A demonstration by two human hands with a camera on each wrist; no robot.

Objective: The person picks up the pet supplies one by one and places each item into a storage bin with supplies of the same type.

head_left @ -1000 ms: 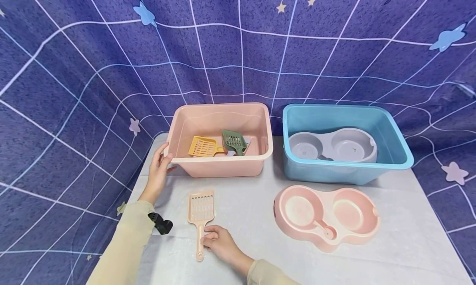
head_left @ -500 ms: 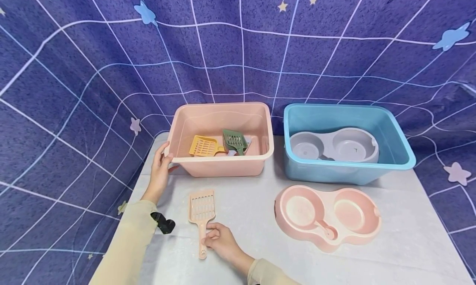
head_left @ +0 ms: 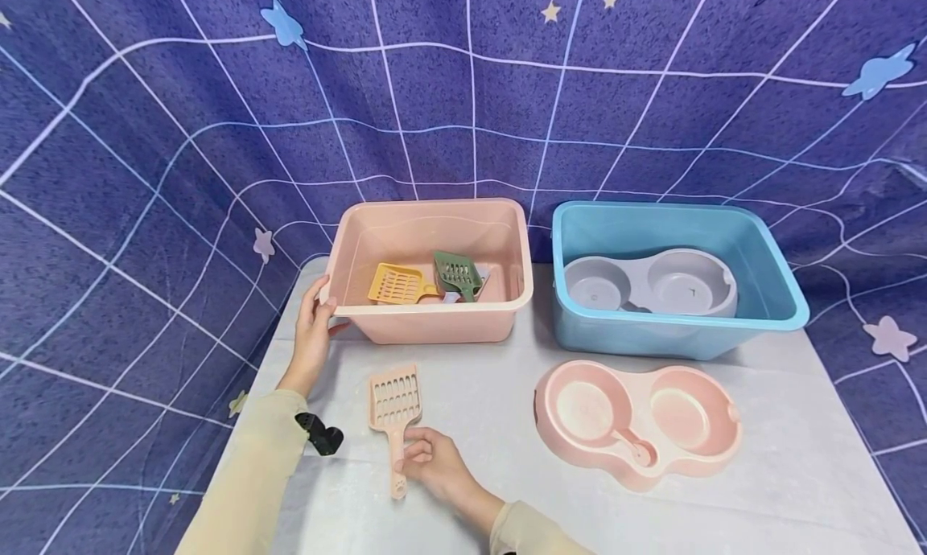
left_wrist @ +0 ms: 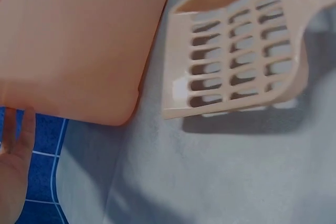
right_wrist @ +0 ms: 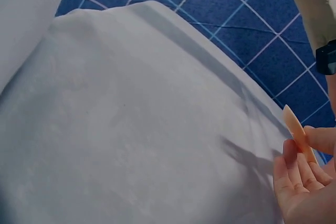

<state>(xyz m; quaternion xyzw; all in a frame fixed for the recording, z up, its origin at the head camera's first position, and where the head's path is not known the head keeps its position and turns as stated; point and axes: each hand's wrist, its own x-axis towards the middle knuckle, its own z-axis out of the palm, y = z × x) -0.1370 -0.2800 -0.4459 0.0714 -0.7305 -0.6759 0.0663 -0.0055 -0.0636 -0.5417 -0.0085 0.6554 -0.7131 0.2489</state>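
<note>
My right hand [head_left: 437, 463] pinches the handle of a pale pink litter scoop [head_left: 396, 458] between thumb and fingers. The slotted head of the scoop points away from me, and in the left wrist view the slotted head [left_wrist: 231, 56] casts a shadow on the table below it. In the right wrist view the end of the scoop handle [right_wrist: 295, 129] sticks out between thumb and fingers. My left hand [head_left: 311, 338] grips the front left corner of a pink litter box [head_left: 434, 327], thumb at the rim. Inside lie a yellow litter scoop [head_left: 397, 285] and a green litter scoop [head_left: 458, 277].
Right of the pink box stands a blue litter box [head_left: 637, 338] with a grey double pet bowl [head_left: 637, 277] inside. A pink double pet bowl [head_left: 637, 450] lies on the white-covered table [head_left: 492, 410] in front of it. A purple star-patterned curtain [head_left: 463, 96] hangs behind.
The pink scoop has come up off the table with its head tilted, and my right hand has shifted slightly along with it. My left hand has stayed at the box corner.
</note>
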